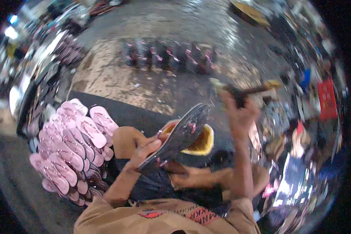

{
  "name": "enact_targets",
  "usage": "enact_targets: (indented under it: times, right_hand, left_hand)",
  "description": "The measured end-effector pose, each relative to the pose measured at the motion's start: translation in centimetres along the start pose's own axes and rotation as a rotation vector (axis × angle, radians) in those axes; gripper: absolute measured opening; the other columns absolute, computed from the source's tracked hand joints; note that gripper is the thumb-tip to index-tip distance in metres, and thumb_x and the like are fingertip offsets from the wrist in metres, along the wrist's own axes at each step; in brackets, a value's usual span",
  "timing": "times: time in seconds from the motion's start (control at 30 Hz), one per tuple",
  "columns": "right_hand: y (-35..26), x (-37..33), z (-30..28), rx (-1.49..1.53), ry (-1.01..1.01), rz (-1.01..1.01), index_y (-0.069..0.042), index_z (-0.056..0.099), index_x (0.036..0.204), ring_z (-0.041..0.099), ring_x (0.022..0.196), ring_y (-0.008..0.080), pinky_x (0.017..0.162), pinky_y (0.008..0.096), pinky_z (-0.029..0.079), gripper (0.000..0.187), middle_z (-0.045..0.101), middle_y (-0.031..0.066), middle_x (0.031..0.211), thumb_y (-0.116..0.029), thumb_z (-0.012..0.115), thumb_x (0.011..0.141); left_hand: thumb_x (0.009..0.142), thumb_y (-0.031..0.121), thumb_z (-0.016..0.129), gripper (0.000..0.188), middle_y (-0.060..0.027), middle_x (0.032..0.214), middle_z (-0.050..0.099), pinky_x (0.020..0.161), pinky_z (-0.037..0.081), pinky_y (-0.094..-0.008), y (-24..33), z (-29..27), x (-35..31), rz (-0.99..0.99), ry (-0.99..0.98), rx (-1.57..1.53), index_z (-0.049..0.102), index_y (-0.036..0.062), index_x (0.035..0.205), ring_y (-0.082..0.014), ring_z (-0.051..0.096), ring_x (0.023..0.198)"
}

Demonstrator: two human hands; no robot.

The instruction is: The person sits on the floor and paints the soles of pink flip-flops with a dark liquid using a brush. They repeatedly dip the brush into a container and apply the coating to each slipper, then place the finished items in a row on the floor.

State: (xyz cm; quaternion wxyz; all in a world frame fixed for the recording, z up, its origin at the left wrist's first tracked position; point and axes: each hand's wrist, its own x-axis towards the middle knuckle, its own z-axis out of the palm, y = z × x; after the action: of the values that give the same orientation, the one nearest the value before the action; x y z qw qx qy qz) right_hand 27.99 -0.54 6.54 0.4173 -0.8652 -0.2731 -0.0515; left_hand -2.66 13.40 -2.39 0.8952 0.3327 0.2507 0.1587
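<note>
My left hand (147, 150) is closed round the edge of a flip-flop (183, 130), held tilted with its dark underside toward me. Small pink strap ends poke through that underside. Just behind it, partly hidden by the sole, shows a bowl (206, 145) with a yellow rim and a brownish inside. Raised to the right and apart from the flip-flop, my right hand (241, 115) grips a dark tool (253, 90) with a yellow end. Motion blurs this tool, so its kind cannot be made out.
Many pink flip-flops (66, 146) are piled at my left. A row of dark soles (167, 56) with pink straps lies on the floor ahead. A yellow-brown tray-like object (249, 13) lies far right. Blurred clutter and a red box (327, 99) stand along the right side.
</note>
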Motion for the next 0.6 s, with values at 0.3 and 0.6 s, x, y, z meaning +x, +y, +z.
enact_targets:
  times: [0.3,0.6]
  right_hand:
    - [3.6,-3.3,1.9,0.000,0.033,0.406,0.004,0.069,0.118,0.061,0.102,0.0190,0.093,0.0356,0.050,0.043,0.068,0.0119,0.115,-0.038,0.066,0.106]
    - [7.2,-6.1,3.6,0.202,-0.019,0.360,0.005,0.068,0.122,0.063,0.105,0.0221,0.095,0.0382,0.051,0.040,0.069,0.0147,0.116,-0.030,0.069,0.105]
  left_hand:
    - [0.105,0.018,0.064,0.022,-0.0056,0.105,0.074,0.074,0.059,-0.0366,27.6,-29.3,30.2,0.660,0.694,0.271,0.071,0.0037,0.120,-0.0188,0.071,0.084]
    - [0.101,0.020,0.062,0.030,-0.0169,0.105,0.076,0.084,0.059,-0.0435,28.0,-39.9,39.7,0.217,1.285,1.018,0.073,0.0000,0.120,-0.0315,0.073,0.096]
